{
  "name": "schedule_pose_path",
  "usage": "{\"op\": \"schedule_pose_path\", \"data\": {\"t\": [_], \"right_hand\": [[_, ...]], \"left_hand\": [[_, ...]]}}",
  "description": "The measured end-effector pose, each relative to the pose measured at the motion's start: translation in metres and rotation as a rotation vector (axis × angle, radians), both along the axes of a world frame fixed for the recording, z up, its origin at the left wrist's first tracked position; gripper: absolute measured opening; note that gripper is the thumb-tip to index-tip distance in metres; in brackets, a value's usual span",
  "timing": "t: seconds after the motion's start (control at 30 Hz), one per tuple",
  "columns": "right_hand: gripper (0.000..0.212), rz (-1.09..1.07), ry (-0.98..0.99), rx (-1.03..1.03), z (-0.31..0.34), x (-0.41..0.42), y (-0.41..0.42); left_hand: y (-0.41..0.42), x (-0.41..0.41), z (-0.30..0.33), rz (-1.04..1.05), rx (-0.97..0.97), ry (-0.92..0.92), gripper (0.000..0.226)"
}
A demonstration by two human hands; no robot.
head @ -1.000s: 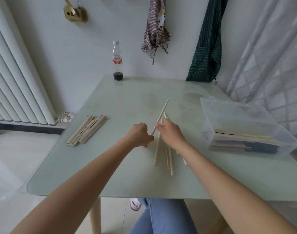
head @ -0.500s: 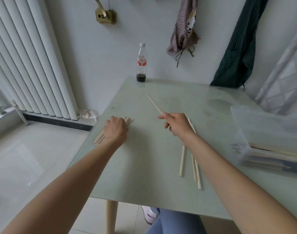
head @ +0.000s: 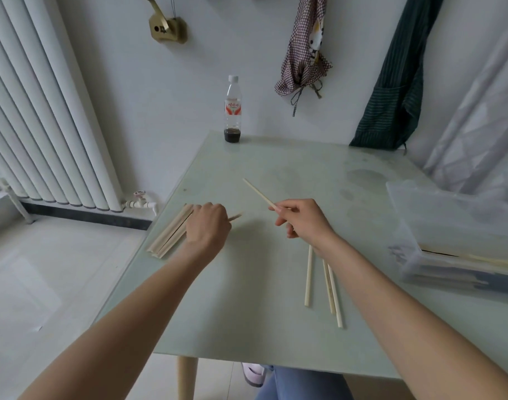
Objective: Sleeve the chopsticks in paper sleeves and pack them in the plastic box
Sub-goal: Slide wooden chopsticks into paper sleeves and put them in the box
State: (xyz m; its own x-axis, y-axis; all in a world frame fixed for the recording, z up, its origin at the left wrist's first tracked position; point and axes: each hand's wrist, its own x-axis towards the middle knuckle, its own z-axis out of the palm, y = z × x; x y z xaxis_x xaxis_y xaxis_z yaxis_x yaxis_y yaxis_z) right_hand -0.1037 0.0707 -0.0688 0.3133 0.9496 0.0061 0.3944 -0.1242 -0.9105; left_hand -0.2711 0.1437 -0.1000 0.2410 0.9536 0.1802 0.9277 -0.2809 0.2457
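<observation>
Table (head: 276, 327): bottle (head: 233, 111), red label, writing unreadable.

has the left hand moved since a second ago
Yes. The left hand left the loose chopsticks near the table's middle and went left to the paper sleeves by the table's left edge.

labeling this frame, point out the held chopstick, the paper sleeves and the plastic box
held chopstick (head: 257, 192), head view, mid shaft
paper sleeves (head: 170, 234), head view, middle of stack
plastic box (head: 449, 226), head view, near wall
</observation>
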Motion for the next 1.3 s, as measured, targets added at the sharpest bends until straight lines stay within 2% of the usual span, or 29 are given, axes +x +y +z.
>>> {"op": "schedule_pose_path", "data": {"t": [0.07, 0.17, 0.2, 0.3, 0.37, 0.5, 0.83, 1.0, 1.13, 1.3], "right_hand": [[0.020, -0.016, -0.040, 0.013, 0.001, 0.005, -0.002], [0.022, -0.026, -0.109, 0.053, 0.006, 0.012, -0.010], [0.023, -0.023, -0.117, 0.069, 0.007, 0.014, -0.014], [0.031, -0.024, -0.173, 0.102, 0.010, 0.022, -0.024], [0.019, -0.024, -0.239, 0.094, 0.012, 0.027, -0.030], [0.018, 0.006, -0.416, 0.086, 0.020, 0.031, -0.042], [0.021, 0.085, -0.758, 0.054, 0.039, 0.025, -0.056], [0.019, 0.127, -0.810, 0.129, 0.038, 0.015, -0.058], [0.015, 0.146, -0.806, 0.211, 0.031, 0.007, -0.061], [0.011, 0.083, -0.776, 0.204, 0.033, 0.026, -0.070]], "left_hand": [[-0.008, 0.004, 0.011, -0.077, -0.053, -0.234, 0.016], [-0.023, 0.006, 0.025, -0.182, -0.285, -0.691, 0.017], [-0.028, 0.006, 0.028, -0.197, -0.329, -0.757, 0.016], [-0.039, -0.001, 0.033, -0.236, -0.356, -0.744, 0.022], [-0.043, -0.007, 0.035, -0.300, -0.379, -0.728, 0.025], [-0.050, -0.017, 0.039, -0.372, -0.386, -0.677, 0.026], [-0.068, -0.028, 0.046, -0.474, -0.284, -0.481, 0.027], [-0.078, -0.020, 0.053, -0.526, -0.194, -0.302, 0.014], [-0.082, -0.011, 0.053, -0.537, -0.166, -0.269, 0.015], [-0.082, -0.013, 0.050, -0.511, -0.205, -0.313, 0.016]]}}
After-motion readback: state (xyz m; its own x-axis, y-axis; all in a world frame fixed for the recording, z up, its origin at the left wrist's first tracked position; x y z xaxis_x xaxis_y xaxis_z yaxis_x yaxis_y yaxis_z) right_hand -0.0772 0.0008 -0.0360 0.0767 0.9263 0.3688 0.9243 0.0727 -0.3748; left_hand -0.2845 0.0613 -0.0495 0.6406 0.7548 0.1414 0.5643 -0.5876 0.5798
